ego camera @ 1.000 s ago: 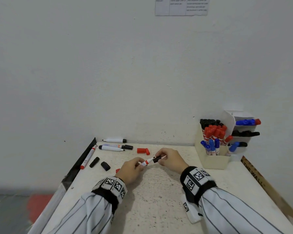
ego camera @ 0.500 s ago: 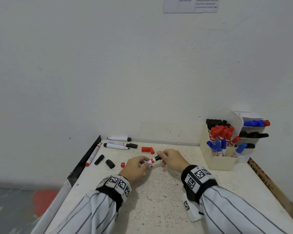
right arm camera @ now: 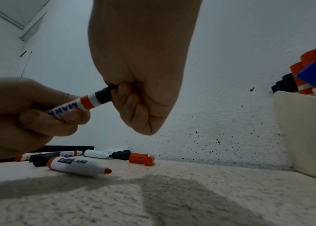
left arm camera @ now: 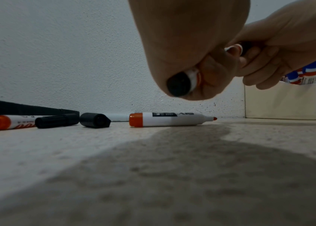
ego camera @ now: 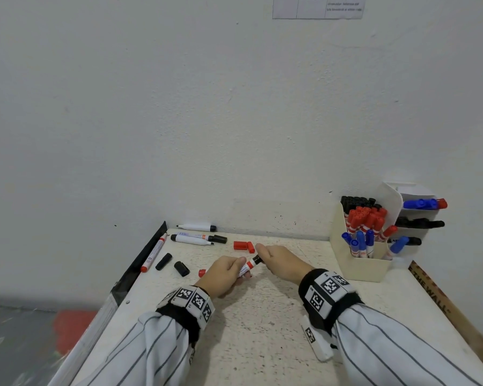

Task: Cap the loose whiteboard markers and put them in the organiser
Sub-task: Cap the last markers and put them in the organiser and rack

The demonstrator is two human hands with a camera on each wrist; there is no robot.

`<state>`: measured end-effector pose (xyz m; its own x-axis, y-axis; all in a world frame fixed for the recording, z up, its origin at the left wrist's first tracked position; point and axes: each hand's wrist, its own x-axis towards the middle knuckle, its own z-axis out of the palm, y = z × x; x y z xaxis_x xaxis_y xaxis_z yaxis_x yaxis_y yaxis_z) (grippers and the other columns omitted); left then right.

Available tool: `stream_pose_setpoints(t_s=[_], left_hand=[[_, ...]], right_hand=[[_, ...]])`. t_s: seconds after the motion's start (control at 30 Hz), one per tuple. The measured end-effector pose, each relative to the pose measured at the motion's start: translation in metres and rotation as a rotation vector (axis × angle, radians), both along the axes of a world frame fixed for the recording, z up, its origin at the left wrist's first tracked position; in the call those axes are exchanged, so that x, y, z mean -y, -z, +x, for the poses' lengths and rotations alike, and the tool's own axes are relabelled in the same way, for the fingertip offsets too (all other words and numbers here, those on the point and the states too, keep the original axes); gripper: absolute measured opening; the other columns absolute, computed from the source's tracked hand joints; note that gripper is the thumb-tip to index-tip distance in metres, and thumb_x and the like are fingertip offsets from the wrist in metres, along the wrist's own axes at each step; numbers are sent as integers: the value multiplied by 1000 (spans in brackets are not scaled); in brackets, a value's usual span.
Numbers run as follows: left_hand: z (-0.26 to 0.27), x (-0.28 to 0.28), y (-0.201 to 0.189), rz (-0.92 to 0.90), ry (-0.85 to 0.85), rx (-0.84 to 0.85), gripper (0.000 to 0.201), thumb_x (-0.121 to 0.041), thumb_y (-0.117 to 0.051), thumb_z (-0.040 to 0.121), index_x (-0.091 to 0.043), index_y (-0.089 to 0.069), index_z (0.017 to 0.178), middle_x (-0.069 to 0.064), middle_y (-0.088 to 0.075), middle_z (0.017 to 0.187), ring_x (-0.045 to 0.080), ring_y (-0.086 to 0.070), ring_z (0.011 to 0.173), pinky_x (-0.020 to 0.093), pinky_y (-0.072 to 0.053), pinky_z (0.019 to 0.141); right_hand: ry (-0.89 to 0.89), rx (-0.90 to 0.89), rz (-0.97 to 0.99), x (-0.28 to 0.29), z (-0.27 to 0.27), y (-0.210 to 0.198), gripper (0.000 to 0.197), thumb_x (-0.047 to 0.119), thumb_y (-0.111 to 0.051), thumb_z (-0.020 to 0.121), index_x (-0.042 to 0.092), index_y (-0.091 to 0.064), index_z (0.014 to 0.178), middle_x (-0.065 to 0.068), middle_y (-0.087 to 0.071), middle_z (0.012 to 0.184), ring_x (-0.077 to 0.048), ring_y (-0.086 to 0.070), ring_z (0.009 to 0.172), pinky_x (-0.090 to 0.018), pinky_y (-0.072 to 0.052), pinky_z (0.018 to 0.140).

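The left hand (ego camera: 226, 275) is gripping the marker (right arm camera: 80, 104) barrel while the right hand (ego camera: 280, 261) is pinching the black cap (right arm camera: 104, 94); pushing straight along the barrel should seat it.

A white marker (right arm camera: 70, 108) with an orange band is held above the table (ego camera: 262, 330), tilted, its barrel in the left hand (ego camera: 223, 274); a black cap (right arm camera: 104, 94) sits on its upper end, gripped by the right hand (ego camera: 282, 263). Below lies an uncapped red marker (right arm camera: 80, 166), tip bare. Near the wall lie two more uncapped markers (ego camera: 193, 238), two loose red caps (ego camera: 243, 246), and two black caps (ego camera: 173, 264). A long red-ended marker (ego camera: 154, 253) lies along the left edge. The cream organiser (ego camera: 360, 268) stands at right, holding upright black, red and blue capped markers.
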<state>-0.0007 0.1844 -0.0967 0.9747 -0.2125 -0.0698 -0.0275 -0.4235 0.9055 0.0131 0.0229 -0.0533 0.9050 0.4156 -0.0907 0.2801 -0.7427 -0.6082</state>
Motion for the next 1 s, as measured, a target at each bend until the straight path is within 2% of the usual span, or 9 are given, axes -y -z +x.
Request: stream_pose_setpoints(t_s=[0.13, 0.23, 0.37, 0.47, 0.53, 0.6, 0.73, 0.83, 1.0], left_hand=[[-4, 0, -2, -116, 37, -181, 44, -38, -28, 102, -17, -50, 70, -7, -37, 47, 7, -26, 34, 14, -19, 37], [-6, 2, -3, -188, 68, -209, 46, -40, -29, 101, -15, -52, 70, -7, -38, 45, 7, -26, 33, 15, -18, 37], [-5, 4, -4, -162, 83, -73, 33, -39, -43, 97, -14, -62, 87, -3, -55, 63, 8, -42, 41, 19, -33, 40], [-5, 3, -2, 31, 87, 112, 7, -29, -59, 91, -24, -60, 96, -4, -58, 78, 13, -55, 63, 27, -46, 57], [-5, 5, -3, 193, 82, 226, 15, -30, -51, 95, -21, -62, 99, -7, -54, 71, 12, -52, 64, 33, -45, 64], [-6, 11, -11, 258, 82, 271, 26, -31, -44, 98, -12, -62, 98, -8, -47, 65, 8, -43, 58, 28, -38, 62], [-8, 18, -27, 61, 102, 43, 29, -35, -38, 100, -19, -57, 87, -7, -42, 60, 2, -31, 36, 16, -27, 36], [-12, 15, -29, -169, 131, -165, 33, -44, -36, 98, -20, -53, 83, -8, -35, 54, 5, -22, 35, 12, -17, 37], [-11, 17, -33, -225, 159, -249, 33, -42, -36, 99, -19, -56, 86, -11, -34, 48, 4, -21, 34, 10, -17, 37]], right_hand=[[-43, 18, 26, 4, -2, 1, 41, 33, -24, 103, 19, -32, 65, 3, -35, 63, -10, -30, 56, -25, -26, 56], [-58, 16, 13, 8, 2, 1, 38, 35, -25, 102, 23, -37, 68, 6, -39, 68, -9, -35, 61, -22, -29, 59], [-6, 48, 16, 18, 5, 0, 42, 37, -25, 102, 22, -37, 65, 4, -39, 65, -12, -35, 59, -25, -29, 59], [113, 88, 65, 25, 8, -1, 47, 37, -27, 101, 16, -32, 60, 2, -34, 59, -13, -30, 54, -26, -25, 53], [160, 93, 106, 25, 10, -1, 45, 35, -27, 101, 14, -30, 62, 1, -29, 57, -12, -25, 50, -25, -21, 49], [180, 84, 176, 25, 10, -2, 41, 32, -28, 101, 14, -30, 65, 1, -27, 55, -12, -23, 47, -25, -20, 46], [186, 58, 263, 25, 8, -9, 42, 35, -29, 100, 15, -31, 63, 2, -28, 50, -13, -25, 43, -26, -23, 46], [148, 64, 278, 26, 6, -12, 44, 37, -29, 100, 16, -34, 62, 1, -32, 50, -13, -28, 44, -26, -26, 48], [76, 79, 238, 34, 7, -11, 42, 39, -28, 101, 17, -39, 67, 2, -37, 56, -11, -31, 48, -24, -28, 51]])
